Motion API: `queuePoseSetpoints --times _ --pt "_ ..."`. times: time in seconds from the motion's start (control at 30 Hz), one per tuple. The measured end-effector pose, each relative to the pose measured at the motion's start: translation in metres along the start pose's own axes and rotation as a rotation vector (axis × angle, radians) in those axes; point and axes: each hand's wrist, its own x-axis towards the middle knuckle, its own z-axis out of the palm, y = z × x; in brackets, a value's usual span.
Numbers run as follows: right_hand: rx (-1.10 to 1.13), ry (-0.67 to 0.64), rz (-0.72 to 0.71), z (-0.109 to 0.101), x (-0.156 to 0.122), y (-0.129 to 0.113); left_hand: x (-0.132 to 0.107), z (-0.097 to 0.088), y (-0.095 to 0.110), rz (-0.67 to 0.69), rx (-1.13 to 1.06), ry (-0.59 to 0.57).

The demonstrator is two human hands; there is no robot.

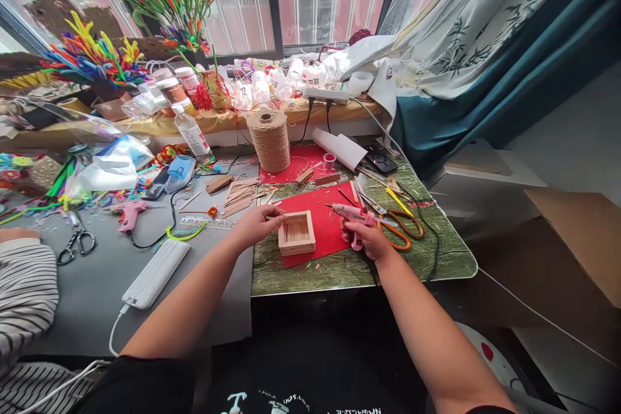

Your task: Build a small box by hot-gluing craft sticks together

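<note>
- Our left hand (257,223) reaches in over the edge of the green mat (436,259), fingers bent, with the fingertips pinching the left wall of the small wooden box (296,233).
- The box sits at 3 o'clock from that hand, touching it. It is open at the top, built of flat sticks, and rests on the red sheet (330,204).
- Our right hand (371,242) is closed around the handle of the pink glue gun (352,215).
- From this hand the box lies at about 9 o'clock, near but apart. The gun's nozzle points towards 9 o'clock and stops just short of the box's right wall.
- The box therefore lies between our two hands, closer to the left one.
- At 3 o'clock from the right hand, just beside it, lie the orange-handled scissors (405,226).
- At 12 o'clock from the left hand we see a scatter of loose wooden sticks (237,197), and farther up the spool of twine (269,139) stands upright.
- At 9 o'clock from the left hand, well apart on the grey surface, lies a second pink glue gun (130,215). A white power strip (155,273) lies at about 8 o'clock.
- At the far left edge is another person's striped sleeve (24,291), with black scissors (77,242) just beside it at 1 o'clock.
</note>
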Motion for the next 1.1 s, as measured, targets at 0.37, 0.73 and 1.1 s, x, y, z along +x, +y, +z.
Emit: queuePoseSetpoints --times 0.37,0.73,1.1 --pt "-0.002 -0.068 0.013 -0.003 0.001 -0.003 -0.038 0.011 0.004 -0.084 0.221 0.080" --pt "-0.025 0.053 -0.058 0.003 0.002 0.000 0.000 0.008 -0.006 -0.184 -0.405 0.203" --pt "-0.541 -0.095 -0.040 0.100 -0.050 -0.033 -0.007 0.016 -0.041 -0.309 -0.869 -0.062"
